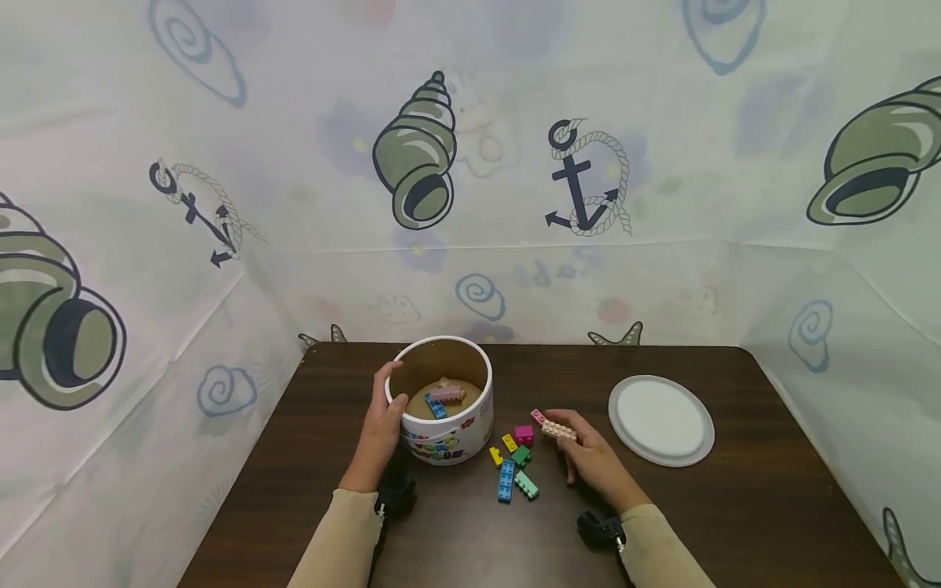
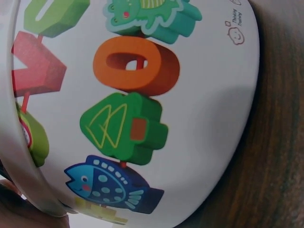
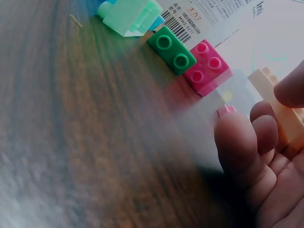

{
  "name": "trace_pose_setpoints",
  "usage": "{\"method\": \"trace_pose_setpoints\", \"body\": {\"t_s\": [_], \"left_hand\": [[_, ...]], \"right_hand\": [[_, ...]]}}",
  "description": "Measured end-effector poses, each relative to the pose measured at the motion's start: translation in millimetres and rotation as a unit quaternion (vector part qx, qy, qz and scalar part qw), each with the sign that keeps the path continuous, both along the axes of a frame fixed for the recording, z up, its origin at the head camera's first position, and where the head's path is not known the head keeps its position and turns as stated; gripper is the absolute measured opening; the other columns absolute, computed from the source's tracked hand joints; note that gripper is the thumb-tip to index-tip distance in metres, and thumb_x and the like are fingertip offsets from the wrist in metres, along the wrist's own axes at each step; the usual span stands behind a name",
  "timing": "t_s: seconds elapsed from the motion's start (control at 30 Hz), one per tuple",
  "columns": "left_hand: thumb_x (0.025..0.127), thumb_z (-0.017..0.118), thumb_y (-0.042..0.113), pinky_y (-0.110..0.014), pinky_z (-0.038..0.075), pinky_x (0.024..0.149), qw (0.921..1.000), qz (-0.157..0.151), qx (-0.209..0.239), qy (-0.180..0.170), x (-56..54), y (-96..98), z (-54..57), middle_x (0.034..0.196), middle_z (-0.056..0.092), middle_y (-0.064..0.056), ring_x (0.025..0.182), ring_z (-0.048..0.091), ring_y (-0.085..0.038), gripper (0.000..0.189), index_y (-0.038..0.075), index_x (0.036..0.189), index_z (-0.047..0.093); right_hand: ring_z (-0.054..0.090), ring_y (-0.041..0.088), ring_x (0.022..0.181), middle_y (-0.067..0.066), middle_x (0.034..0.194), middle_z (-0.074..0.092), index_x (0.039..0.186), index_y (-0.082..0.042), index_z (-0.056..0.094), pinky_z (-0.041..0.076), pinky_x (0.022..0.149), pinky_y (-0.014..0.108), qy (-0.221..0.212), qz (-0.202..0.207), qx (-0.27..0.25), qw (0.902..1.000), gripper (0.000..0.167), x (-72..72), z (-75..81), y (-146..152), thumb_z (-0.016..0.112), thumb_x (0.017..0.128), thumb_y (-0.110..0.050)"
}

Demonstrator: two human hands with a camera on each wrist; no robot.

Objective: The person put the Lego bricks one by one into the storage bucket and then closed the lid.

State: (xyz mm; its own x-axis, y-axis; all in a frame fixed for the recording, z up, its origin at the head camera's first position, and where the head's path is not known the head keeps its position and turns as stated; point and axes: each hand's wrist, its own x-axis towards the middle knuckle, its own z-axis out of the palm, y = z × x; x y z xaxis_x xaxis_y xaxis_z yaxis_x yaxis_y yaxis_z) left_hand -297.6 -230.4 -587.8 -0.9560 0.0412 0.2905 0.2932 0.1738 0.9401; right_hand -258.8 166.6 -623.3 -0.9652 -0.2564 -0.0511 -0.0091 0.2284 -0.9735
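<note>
My left hand (image 1: 381, 425) grips the near-left rim of a round white bucket (image 1: 456, 445), thumb over the edge. Inside the bucket lie a pale pink brick (image 1: 447, 394) and a blue brick (image 1: 435, 407). Right of the bucket, my right hand (image 1: 591, 457) pinches a beige toy brick (image 1: 559, 430). A small pink brick (image 1: 538, 416) shows just beyond its fingertips; whether it is held or lies on the table I cannot tell. Nearby on the table are a magenta brick (image 3: 207, 68), a green brick (image 3: 171, 51) and a mint-green brick (image 1: 526, 485).
A blue brick (image 1: 506, 480) and two yellow bricks, one nearer the magenta brick (image 1: 510, 443), lie with the group on the dark wooden table (image 1: 764, 490). A round white lid (image 1: 662, 420) rests at the right. Printed cloth (image 1: 500, 163) hangs behind the table.
</note>
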Motion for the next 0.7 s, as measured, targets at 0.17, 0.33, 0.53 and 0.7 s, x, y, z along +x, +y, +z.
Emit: {"method": "trace_pose_setpoints", "body": {"t_s": [0.17,0.33,0.53,0.7], "left_hand": [[0.111,0.052,0.028,-0.061,0.034,0.121,1.0000,-0.001,0.005,0.001,-0.4,1.3,-1.7,0.170,0.035,-0.012,0.149,0.043,-0.044,0.058,0.028,0.165,0.032],[0.111,0.052,0.032,-0.067,0.032,0.122,1.0000,-0.005,0.004,-0.004,1.5,3.8,-3.9,0.171,0.033,-0.014,0.150,0.042,-0.047,0.058,0.029,0.165,0.031],[0.111,0.052,0.034,-0.070,0.031,0.123,1.0000,-0.005,0.005,0.001,1.9,3.2,-2.5,0.172,0.032,-0.016,0.151,0.041,-0.049,0.058,0.030,0.165,0.031],[0.111,0.052,0.034,-0.070,0.031,0.122,1.0000,-0.004,0.004,0.004,2.7,1.3,-0.9,0.172,0.031,-0.017,0.151,0.040,-0.050,0.059,0.030,0.165,0.031]], "right_hand": [[0.058,0.023,0.056,0.024,0.106,0.064,0.139,-0.010,0.051,0.057,0.053,0.038,-0.001,-0.016,-0.043,0.9990,0.032,1.1,-1.6,0,0.063,0.111,-0.018],[0.059,0.023,0.061,0.024,0.098,0.063,0.133,-0.018,0.064,0.057,0.055,0.037,0.013,-0.032,-0.012,0.9993,0.030,1.4,8.6,1,0.068,0.108,-0.035],[0.059,0.025,0.072,0.021,0.097,0.060,0.141,-0.013,0.060,0.058,0.060,0.037,0.054,-0.050,-0.006,0.9973,0.034,-4.4,49.7,-3,0.067,0.109,-0.023],[0.059,0.024,0.069,0.018,0.095,0.062,0.138,-0.012,0.054,0.057,0.057,0.038,0.116,-0.052,-0.031,0.9915,0.038,-13.3,83.0,-12,0.071,0.107,-0.025]]}}
